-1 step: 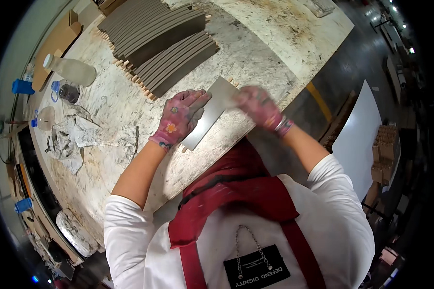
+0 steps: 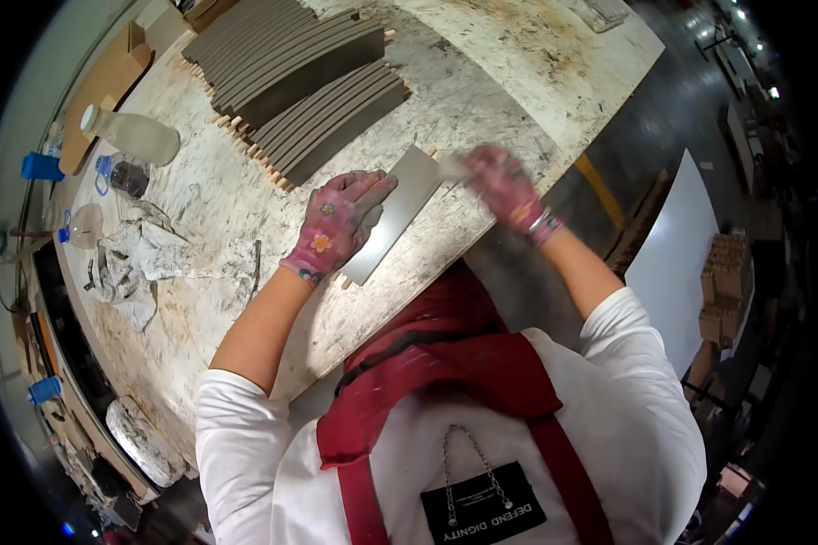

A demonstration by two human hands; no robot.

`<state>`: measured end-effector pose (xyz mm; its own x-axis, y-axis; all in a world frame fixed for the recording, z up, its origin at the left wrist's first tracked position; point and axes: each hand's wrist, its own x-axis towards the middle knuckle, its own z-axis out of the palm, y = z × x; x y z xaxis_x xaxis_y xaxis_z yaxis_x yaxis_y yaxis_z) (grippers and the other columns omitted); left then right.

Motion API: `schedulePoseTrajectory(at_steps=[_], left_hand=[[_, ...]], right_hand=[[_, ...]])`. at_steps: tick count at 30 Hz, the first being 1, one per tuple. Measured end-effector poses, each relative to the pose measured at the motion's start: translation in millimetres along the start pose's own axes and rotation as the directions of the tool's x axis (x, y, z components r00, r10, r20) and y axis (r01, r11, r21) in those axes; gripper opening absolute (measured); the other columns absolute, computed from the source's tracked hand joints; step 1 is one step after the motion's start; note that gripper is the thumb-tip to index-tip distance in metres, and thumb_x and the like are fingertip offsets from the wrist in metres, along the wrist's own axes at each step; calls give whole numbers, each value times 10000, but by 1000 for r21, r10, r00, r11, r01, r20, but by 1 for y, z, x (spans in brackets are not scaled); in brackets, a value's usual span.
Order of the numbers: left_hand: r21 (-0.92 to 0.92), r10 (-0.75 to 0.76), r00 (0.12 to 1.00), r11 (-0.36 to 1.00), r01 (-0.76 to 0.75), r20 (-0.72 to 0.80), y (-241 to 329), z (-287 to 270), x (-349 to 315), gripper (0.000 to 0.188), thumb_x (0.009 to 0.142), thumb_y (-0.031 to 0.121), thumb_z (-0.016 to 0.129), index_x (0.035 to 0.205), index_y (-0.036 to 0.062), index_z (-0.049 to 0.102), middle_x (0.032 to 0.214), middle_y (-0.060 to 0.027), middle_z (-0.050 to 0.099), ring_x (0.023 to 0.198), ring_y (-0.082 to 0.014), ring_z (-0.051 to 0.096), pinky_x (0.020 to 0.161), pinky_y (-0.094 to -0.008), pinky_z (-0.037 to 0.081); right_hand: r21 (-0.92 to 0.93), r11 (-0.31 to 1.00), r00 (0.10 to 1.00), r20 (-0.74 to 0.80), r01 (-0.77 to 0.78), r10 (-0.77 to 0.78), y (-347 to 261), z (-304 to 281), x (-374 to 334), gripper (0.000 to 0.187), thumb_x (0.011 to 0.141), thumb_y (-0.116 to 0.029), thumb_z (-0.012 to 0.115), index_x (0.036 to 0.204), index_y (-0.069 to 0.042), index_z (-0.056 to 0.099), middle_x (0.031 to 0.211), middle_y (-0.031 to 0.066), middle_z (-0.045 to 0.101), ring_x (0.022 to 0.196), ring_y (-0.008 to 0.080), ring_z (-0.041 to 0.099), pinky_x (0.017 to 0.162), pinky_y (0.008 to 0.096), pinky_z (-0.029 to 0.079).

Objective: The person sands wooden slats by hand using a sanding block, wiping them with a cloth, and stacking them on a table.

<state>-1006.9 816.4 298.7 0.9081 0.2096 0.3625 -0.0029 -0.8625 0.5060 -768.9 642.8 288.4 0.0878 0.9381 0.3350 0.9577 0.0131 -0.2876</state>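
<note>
A flat grey strip of board (image 2: 404, 207) with wooden dowels at its ends lies slantwise on the worktable near its front edge. My left hand (image 2: 334, 221), in a pink flowered glove, holds the board by its left long edge, fingers pressed together along it. Just off the board's far right end is my right hand (image 2: 504, 189), also gloved and smeared by motion. Its fingers are closed around a small pale thing (image 2: 451, 167), too blurred to name. Beyond the left hand stand stacked grey boards (image 2: 286, 77) with dowel ends showing.
The table (image 2: 482, 109) is stained. On its left are a large cloudy bottle (image 2: 136, 134), a small jug of dark liquid (image 2: 129, 176), a clear bottle (image 2: 85, 225) and a crumpled rag (image 2: 159, 254). A white sheet (image 2: 668, 268) and cardboard pieces (image 2: 725, 283) stand right.
My right hand has moved right, away from the board's end, and the pale thing now shows at its fingertips. The left hand and the board stay in place.
</note>
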Motion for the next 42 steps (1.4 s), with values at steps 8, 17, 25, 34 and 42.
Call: schedulePoseTrajectory(at_steps=[8, 17, 25, 34, 42], left_hand=[[93, -38, 997, 995, 32, 68, 3, -2, 0, 456, 786, 138, 660, 1233, 92, 589, 1164, -143, 626, 1042, -354, 591, 904, -416, 502], [200, -262, 963, 949, 244, 66, 52, 17, -8, 678, 766, 295, 708, 1352, 54, 467, 1386, -212, 432, 1170, -390, 491, 941, -456, 449], [465, -118, 987, 872, 155, -107, 53, 63, -22, 579, 782, 245, 648, 1299, 26, 507, 1402, -182, 417, 1309, -351, 377, 1081, -493, 309], [-180, -665, 747, 736, 652, -14, 95, 131, -29, 595, 847, 287, 544, 1397, 94, 424, 1442, -131, 409, 1329, -278, 394, 1096, -407, 333], [188, -354, 898, 894, 407, -262, 105, 93, -13, 691, 799, 455, 615, 1345, 53, 481, 1403, -149, 437, 1330, -317, 350, 1110, -518, 217]], right_hand=[[330, 902, 954, -15, -278, 299, -9, -32, -8, 432, 811, -137, 688, 1226, -85, 580, 1070, 153, 582, 1013, 344, 581, 881, 390, 472], [308, 854, 907, 187, -419, 378, -36, -14, 37, 427, 892, -310, 594, 1224, -47, 544, 1184, 249, 566, 1012, 402, 583, 901, 428, 469], [346, 785, 813, 487, -514, 318, -26, -87, 29, 420, 883, -283, 627, 1210, -26, 570, 1114, 147, 637, 1019, 271, 623, 892, 351, 471], [478, 727, 536, 492, 493, -686, -136, -8, 108, 362, 849, -223, 596, 1206, -165, 586, 1058, 138, 576, 915, 337, 599, 795, 418, 502], [143, 744, 604, 494, 653, -625, -139, 18, 145, 464, 776, -150, 654, 1230, -202, 573, 1033, 124, 543, 941, 300, 585, 780, 410, 497]])
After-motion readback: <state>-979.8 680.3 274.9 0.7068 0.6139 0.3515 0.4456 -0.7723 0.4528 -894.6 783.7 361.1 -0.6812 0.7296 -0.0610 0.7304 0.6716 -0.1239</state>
